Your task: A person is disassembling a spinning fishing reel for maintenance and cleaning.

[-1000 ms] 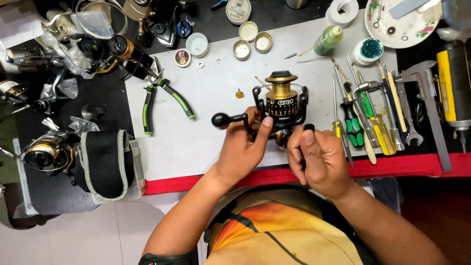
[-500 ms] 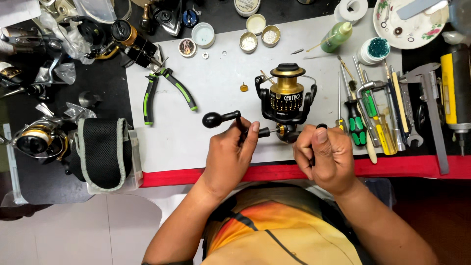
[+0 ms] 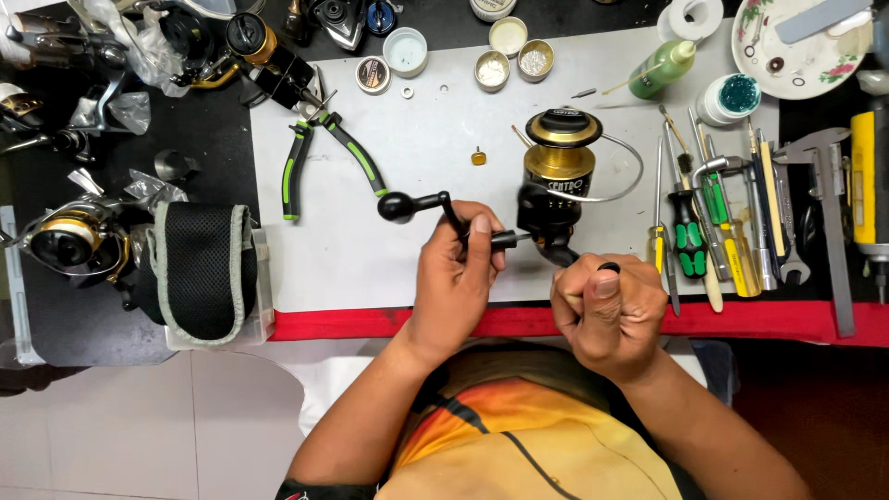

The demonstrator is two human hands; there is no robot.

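Note:
A black and gold spinning fishing reel [image 3: 558, 176] is held above the white mat [image 3: 426, 139], spool pointing away from me. My right hand [image 3: 607, 310] is closed around the reel's foot and stem near the red table edge. My left hand [image 3: 458, 278] grips the black crank handle [image 3: 421, 206] where its arm meets the reel body; the round black knob sticks out to the left. The thin wire bail arches to the right of the spool.
Green-handled pliers [image 3: 324, 153] lie left of the reel, a small brass part [image 3: 478, 156] beside them. Screwdrivers and wrenches [image 3: 722, 218] line the right side. Small tins [image 3: 505, 65], a green bottle [image 3: 662, 69], a floral plate [image 3: 796, 42], other reels [image 3: 69, 241] and a black pouch [image 3: 199, 268] surround the mat.
The reel has been lifted and tilted toward me. My left hand moved from the reel body onto the crank arm, and my right hand closed tighter around the foot.

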